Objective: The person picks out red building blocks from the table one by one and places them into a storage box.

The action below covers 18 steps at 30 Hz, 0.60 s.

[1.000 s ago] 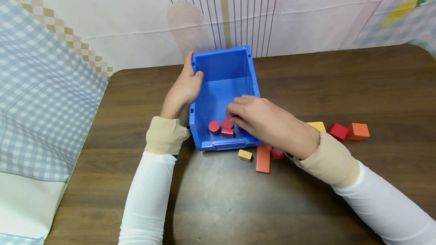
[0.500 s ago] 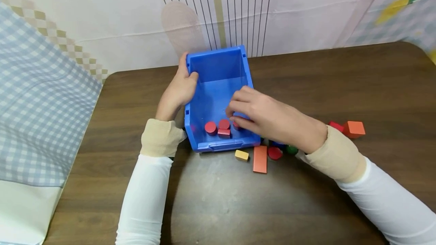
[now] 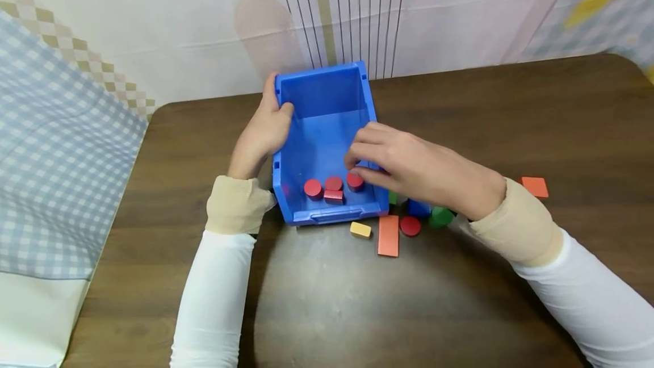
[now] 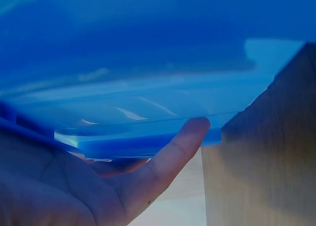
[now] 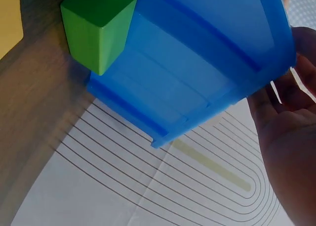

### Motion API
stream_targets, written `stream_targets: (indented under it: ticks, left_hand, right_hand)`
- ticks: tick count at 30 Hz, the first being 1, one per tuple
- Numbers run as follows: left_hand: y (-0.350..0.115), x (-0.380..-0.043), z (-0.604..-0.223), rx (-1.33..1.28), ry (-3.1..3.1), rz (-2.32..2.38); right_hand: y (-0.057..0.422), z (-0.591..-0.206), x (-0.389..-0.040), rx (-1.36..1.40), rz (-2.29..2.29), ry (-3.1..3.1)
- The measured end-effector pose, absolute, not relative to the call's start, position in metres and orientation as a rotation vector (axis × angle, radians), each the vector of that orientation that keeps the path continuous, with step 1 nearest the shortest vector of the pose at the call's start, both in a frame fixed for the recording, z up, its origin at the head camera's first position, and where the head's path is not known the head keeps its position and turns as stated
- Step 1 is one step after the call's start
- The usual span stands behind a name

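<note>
A blue plastic storage bin (image 3: 327, 129) stands at the table's back edge. My left hand (image 3: 265, 126) grips its left wall, thumb over the rim; in the left wrist view a finger (image 4: 173, 157) lies along the bin's outside. Several red blocks sit inside near the front lip: a cylinder (image 3: 313, 189) at left, another cylinder (image 3: 334, 183) behind a small red block (image 3: 334, 197), and a third cylinder (image 3: 355, 181) at right. My right hand (image 3: 398, 155) hovers over the bin's right wall, fingers loosely bent, thumb tip just above that third cylinder.
Before the bin lie a small yellow block (image 3: 360, 230), a flat orange block (image 3: 388, 236) and a red cylinder (image 3: 410, 226). Beside them are a blue block (image 3: 419, 208) and a green cylinder (image 3: 441, 217). A green block (image 5: 98, 30) stands against the bin's outside. An orange block (image 3: 535, 187) lies farther right.
My right hand has drawn rightward and slightly up, uncovering the third red cylinder in the bin. The left hand keeps its grip; the whole view has shifted slightly.
</note>
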State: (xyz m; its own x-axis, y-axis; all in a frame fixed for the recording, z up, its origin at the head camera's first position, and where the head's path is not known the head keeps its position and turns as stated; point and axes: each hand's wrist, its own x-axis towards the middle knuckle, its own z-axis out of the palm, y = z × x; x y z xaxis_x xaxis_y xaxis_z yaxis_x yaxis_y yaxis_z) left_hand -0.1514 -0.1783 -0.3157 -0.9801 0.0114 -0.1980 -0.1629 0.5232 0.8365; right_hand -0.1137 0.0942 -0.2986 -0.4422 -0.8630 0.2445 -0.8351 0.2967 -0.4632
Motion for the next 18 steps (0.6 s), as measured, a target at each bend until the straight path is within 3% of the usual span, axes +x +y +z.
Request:
stream_targets:
  ticks: [18]
  left_hand:
    - [-0.176, -0.147, -0.309, -0.134, 2.591, 1.443]
  right_hand:
    - [0.11, -0.285, -0.119, -1.714, -0.844, 2.542]
